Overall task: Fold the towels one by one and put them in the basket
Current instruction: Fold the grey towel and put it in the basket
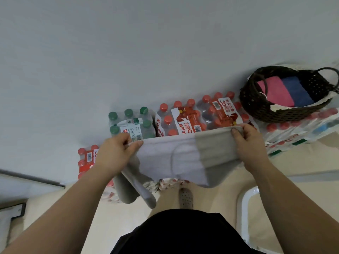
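While the left hand (113, 154) and right hand (247, 142) pinch the grey towel (176, 158) up before bottle packs (183, 118) lining the white wall (128, 52), the basket (256, 107) stands rightward, pale floor (297, 169) below.

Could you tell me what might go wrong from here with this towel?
The grey towel is only pinched by the left hand and right hand; its dangling corner may fold crookedly or snag the bottle packs. The basket already holds a pink towel and blue towel, so space may be tight.
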`<state>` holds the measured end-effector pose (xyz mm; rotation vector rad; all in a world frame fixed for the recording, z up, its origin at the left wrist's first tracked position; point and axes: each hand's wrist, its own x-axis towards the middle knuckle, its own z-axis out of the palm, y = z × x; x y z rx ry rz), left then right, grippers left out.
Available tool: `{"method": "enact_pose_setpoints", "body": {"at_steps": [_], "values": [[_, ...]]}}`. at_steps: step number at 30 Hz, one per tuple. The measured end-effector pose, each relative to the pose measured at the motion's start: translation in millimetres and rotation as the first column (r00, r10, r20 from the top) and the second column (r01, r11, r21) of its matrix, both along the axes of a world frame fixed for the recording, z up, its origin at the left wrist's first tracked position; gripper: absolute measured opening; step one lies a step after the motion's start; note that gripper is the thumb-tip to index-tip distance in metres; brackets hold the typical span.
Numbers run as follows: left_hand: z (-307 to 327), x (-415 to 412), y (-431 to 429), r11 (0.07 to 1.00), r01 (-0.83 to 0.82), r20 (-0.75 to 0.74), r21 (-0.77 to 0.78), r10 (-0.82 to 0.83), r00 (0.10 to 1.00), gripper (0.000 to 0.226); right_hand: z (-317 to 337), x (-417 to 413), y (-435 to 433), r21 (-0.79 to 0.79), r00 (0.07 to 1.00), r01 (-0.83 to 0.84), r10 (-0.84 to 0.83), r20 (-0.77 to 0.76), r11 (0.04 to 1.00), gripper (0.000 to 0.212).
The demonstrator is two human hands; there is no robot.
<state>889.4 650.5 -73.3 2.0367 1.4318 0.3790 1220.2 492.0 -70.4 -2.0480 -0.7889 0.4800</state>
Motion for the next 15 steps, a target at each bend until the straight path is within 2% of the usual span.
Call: {"method": "enact_pose_setpoints", "body": {"at_steps": [4, 8, 12, 14, 15], "values": [[19.3, 32.0, 23.2, 0.984, 0.091, -0.175, 0.151, -0.064, 0.982, 0.047, 16.2, 54.3, 25.4, -0.152, 0.976, -0.135, 0.158, 0.152, 0.979, 0.011], [46.4, 79.4, 65.9, 0.911, 0.083, -0.185, 0.404, -0.008, 0.983, 0.045, 56.5, 102.8, 79.2, -0.108, 0.879, -0.181, 0.21, 0.427, 0.978, 0.02], [48.0, 125.3, 107.2, 0.835, 0.085, -0.226, 0.544, 0.048, 0.973, 0.036, 62.5, 123.5, 134.5, -0.1, 0.767, -0.152, 0.181, 0.615, 0.983, 0.016], [31.7, 140.7, 112.3, 0.833, 0.12, -0.313, 0.539, 0.066, 0.947, 0.029, 44.5, 117.1, 148.6, -0.177, 0.702, -0.143, 0.226, 0.676, 0.974, 0.041], [21.5, 147.3, 108.3, 0.847, 0.136, -0.361, 0.514, 0.07, 0.93, 0.034, 31.5, 109.9, 150.6, -0.225, 0.671, -0.158, 0.272, 0.69, 0.962, 0.052]]}}
